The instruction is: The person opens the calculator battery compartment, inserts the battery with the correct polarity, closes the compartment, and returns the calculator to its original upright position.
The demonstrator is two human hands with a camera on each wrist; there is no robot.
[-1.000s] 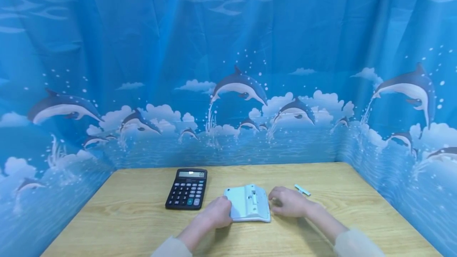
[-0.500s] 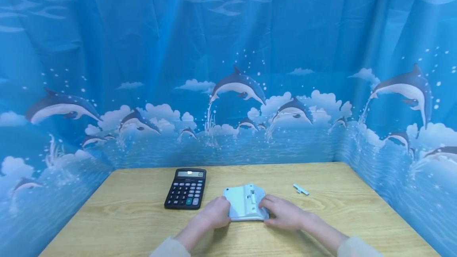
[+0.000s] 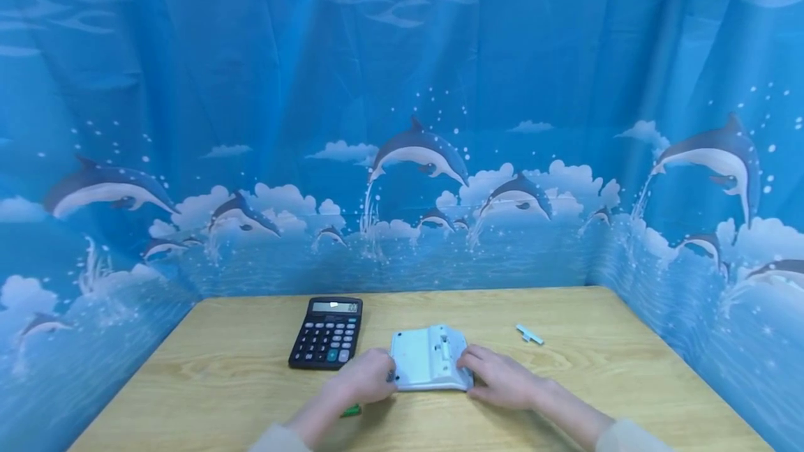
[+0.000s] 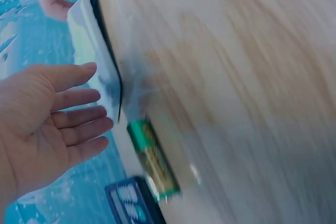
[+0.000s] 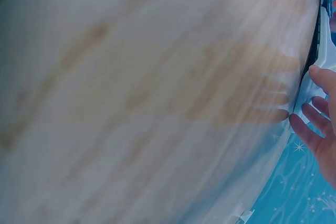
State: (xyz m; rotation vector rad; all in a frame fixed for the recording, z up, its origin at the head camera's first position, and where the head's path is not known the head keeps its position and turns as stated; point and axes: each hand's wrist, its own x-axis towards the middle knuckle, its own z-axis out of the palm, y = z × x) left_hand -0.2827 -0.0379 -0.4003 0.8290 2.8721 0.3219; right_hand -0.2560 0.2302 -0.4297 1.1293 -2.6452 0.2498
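Note:
A pale calculator (image 3: pixel 416 358) lies back up on the table, its raised end at the right with an uncovered battery slot. My left hand (image 3: pixel 367 377) is by its left edge; in the left wrist view this hand (image 4: pixel 50 119) has its fingers extended beside the calculator (image 4: pixel 92 51). On the right, my right hand (image 3: pixel 502 377) grips the raised end, thumb at the near side and fingers on the back. A green and gold battery (image 4: pixel 152 158) lies on the table near the left hand; the head view shows only the battery's green end (image 3: pixel 352 411) past the wrist.
A black calculator (image 3: pixel 326 333) lies face up at the left. A small pale battery cover (image 3: pixel 530 334) is at the right, beyond the right hand. The wooden table (image 3: pixel 597 340) meets a blue dolphin curtain (image 3: pixel 402 89) at the back and sides.
My right hand has come in from the right onto the calculator's raised end. My left hand has shifted slightly left and off its grip, and the green battery has come into view beside it.

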